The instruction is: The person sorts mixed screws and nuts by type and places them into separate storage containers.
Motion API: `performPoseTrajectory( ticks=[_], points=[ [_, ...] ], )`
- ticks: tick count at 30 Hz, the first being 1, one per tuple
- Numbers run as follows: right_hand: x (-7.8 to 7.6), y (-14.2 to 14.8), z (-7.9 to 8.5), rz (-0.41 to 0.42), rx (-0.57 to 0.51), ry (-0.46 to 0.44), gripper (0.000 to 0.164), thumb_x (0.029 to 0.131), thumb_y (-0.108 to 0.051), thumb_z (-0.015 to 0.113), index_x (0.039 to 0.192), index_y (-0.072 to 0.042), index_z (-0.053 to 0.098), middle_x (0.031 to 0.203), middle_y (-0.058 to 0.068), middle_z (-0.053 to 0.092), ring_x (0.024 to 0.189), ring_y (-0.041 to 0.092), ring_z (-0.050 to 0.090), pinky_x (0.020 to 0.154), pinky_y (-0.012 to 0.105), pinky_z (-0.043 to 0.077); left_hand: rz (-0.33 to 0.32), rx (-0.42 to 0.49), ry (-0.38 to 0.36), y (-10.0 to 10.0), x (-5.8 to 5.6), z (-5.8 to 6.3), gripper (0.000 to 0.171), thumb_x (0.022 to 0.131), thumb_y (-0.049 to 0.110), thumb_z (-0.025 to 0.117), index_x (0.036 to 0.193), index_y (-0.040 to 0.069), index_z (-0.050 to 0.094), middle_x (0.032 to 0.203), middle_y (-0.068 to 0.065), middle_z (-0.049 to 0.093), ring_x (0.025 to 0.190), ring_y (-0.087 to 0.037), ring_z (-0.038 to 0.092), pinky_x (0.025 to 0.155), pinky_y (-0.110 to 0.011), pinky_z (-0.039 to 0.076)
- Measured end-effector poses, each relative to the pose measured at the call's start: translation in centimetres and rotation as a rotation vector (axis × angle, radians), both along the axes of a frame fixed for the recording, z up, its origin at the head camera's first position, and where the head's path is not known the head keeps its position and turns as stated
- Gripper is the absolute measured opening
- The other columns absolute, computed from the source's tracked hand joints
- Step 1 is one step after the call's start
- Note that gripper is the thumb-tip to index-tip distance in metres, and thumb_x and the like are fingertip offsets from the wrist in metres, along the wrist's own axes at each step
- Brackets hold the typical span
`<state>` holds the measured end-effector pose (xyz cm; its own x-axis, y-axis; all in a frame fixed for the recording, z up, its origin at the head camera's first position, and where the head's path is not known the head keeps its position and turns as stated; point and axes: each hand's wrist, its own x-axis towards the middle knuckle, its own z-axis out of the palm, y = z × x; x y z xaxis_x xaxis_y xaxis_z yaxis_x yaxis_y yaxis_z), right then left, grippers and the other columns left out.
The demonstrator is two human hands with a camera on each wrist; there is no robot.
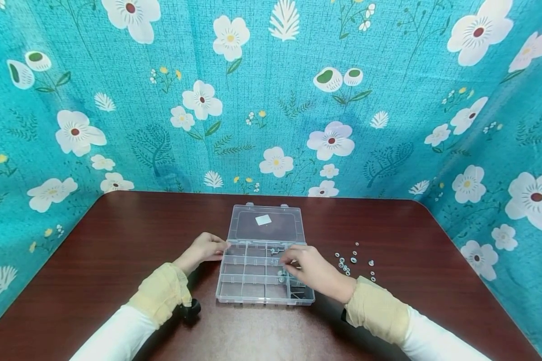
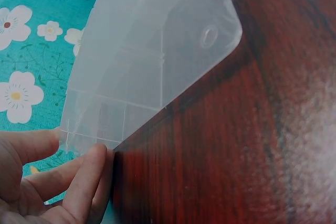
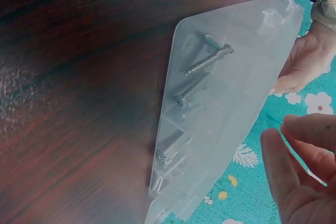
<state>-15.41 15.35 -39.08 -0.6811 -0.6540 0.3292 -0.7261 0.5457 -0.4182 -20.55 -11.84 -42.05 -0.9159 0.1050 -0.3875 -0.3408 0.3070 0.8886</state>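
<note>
A clear plastic compartment box [image 1: 253,291] lies on the table with its lid [image 1: 244,225] folded back. My left hand [image 1: 206,247] holds the box's back left corner, the thumb and fingers on its edge in the left wrist view. Over the right-hand compartments hovers my right hand [image 1: 313,268], fingers bent. A small gap shows between thumb and fingertip in the right wrist view, with nothing visible there. Screws [image 3: 210,60] show through the box wall. More small metal hardware [image 1: 276,250] sits in a back compartment; the hand hides part of the right column.
Several small metal rings or nuts [image 1: 342,263] are scattered on the dark red-brown table [image 1: 162,215], right of the box. A white label [image 1: 263,219] lies on the lid. Behind the table hangs a blue floral cloth [image 1: 262,125].
</note>
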Motion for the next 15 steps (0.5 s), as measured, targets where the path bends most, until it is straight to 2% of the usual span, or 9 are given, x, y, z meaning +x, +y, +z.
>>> performPoseTrajectory(
  ticks=[9, 15],
  points=[
    [-0.2, 2.1, 0.2, -0.005, 0.070, 0.016, 0.016, 0.078, 0.005, 0.067, 0.093, -0.002, 0.069, 0.088, 0.004, 0.064, 0.076, 0.012, 0.062, 0.065, 0.020, 0.054, -0.002, -0.025, -0.007, 0.1, 0.1, 0.1, 0.031, 0.089, 0.004, 0.058, 0.109, -0.019, 0.055, 0.105, -0.025, 0.060, 0.080, -0.016, 0.059, 0.072, -0.030, 0.056],
    [0.1, 4.6, 0.5, -0.056, 0.141, -0.035, 0.017, 0.078, 0.003, 0.068, 0.093, -0.003, 0.068, 0.088, 0.003, 0.064, 0.076, 0.010, 0.060, 0.065, 0.023, 0.054, -0.012, -0.020, -0.005, 0.0, -0.1, 0.0, 0.031, 0.089, 0.003, 0.057, 0.110, -0.020, 0.055, 0.106, -0.026, 0.059, 0.080, -0.016, 0.058, 0.073, -0.030, 0.056]
  ],
)
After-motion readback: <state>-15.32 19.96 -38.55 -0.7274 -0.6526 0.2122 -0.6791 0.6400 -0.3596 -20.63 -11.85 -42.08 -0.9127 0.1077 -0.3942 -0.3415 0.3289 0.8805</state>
